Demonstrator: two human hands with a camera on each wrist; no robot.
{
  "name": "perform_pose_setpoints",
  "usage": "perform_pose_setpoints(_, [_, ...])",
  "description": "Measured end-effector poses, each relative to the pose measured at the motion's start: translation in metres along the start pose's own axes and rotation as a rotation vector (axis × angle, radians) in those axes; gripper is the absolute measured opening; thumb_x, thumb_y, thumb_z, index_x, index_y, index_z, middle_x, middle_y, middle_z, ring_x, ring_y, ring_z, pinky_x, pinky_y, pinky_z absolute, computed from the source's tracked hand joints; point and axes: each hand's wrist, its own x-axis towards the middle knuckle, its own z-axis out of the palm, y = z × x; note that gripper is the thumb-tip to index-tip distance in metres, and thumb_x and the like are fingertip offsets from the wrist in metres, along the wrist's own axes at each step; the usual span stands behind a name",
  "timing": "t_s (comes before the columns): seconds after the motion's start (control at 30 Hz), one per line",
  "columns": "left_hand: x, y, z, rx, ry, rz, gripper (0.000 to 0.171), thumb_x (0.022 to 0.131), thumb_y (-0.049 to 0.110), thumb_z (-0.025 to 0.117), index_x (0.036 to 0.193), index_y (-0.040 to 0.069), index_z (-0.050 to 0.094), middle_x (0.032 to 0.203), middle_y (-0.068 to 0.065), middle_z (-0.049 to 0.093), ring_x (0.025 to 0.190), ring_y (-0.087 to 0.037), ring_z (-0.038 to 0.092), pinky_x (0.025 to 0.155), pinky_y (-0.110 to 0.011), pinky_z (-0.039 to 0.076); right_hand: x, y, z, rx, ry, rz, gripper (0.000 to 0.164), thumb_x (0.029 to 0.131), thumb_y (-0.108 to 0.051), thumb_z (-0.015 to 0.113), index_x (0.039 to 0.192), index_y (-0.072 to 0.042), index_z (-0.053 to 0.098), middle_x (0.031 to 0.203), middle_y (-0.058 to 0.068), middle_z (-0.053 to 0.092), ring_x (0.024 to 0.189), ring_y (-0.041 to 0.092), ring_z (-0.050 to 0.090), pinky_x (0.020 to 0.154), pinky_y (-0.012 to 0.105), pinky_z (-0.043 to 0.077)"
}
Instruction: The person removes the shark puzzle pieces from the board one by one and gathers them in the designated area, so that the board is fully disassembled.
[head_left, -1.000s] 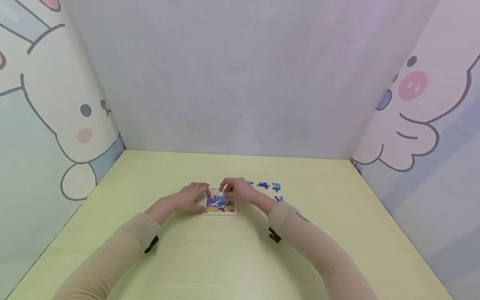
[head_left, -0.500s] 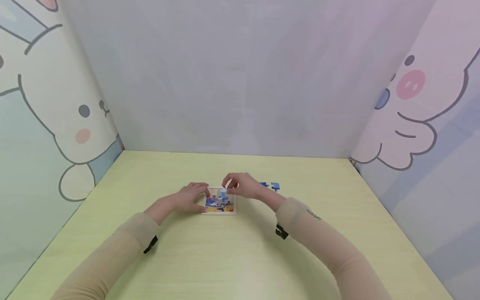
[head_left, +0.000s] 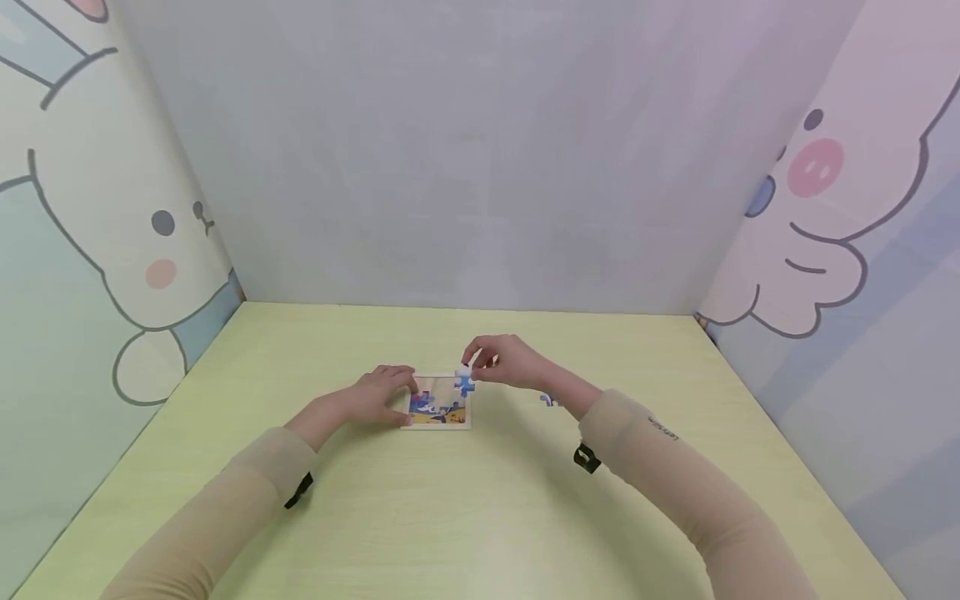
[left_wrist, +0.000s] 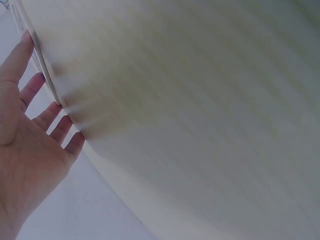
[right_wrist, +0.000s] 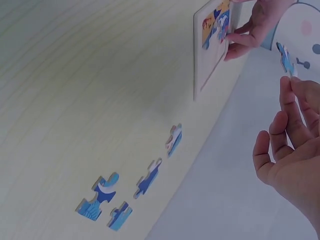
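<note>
A small jigsaw puzzle tray (head_left: 442,428) with a white rim lies on the table, its lower part and left side filled with blue and orange picture pieces and bare board above. My left hand (head_left: 372,396) rests along its left edge, thumb at the near corner and fingers at the far one. In the left wrist view those fingers look spread and fairly straight against the rim. Thumb and index finger of my right hand (head_left: 508,363) pinch a blue and white jigsaw piece (head_left: 465,383), which overlaps the tray's far right corner in the head view and appears raised in the right wrist view.
Several loose blue jigsaw pieces (right_wrist: 148,178) lie to the right of the tray; in the head view my right forearm and hand hide most, leaving one piece (head_left: 550,400) visible. A grey-white back wall (head_left: 480,167) and printed side panels (head_left: 840,183) enclose the table.
The right hand has moved right and away from me, carrying the pinched piece from over the tray's middle to its far right corner. The left hand stays at the tray's edge.
</note>
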Motion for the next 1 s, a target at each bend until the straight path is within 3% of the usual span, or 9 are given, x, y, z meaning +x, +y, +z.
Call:
perform_pose_setpoints(0.47, [-0.003,0.001,-0.001,-0.029,-0.006,-0.009,0.044,0.084,0.039,0.069,0.12,0.02,0.054,0.152,-0.016,0.027,0.139,-0.042,0.02,0.107,-0.065,0.018,-0.031,0.029,-0.018,0.048,0.004,0.051,0.02,0.088,-0.016,0.067,0.107,-0.012,0.063,0.086,0.0,0.07,0.076,0.011,0.062,0.072,0.026,0.052])
perform_pose_setpoints(1.0, [0.001,-0.003,0.0,-0.008,-0.007,-0.009,0.044,0.083,0.04,0.07,0.12,0.022,0.053,0.152,-0.015,0.029,0.138,-0.041,0.022,0.107,-0.064,0.02,-0.05,0.073,-0.015,0.013,-0.009,0.102,0.021,0.087,-0.017,0.068,0.107,-0.01,0.066,0.085,-0.003,0.067,0.073,0.011,0.057,0.062,0.025,0.047])
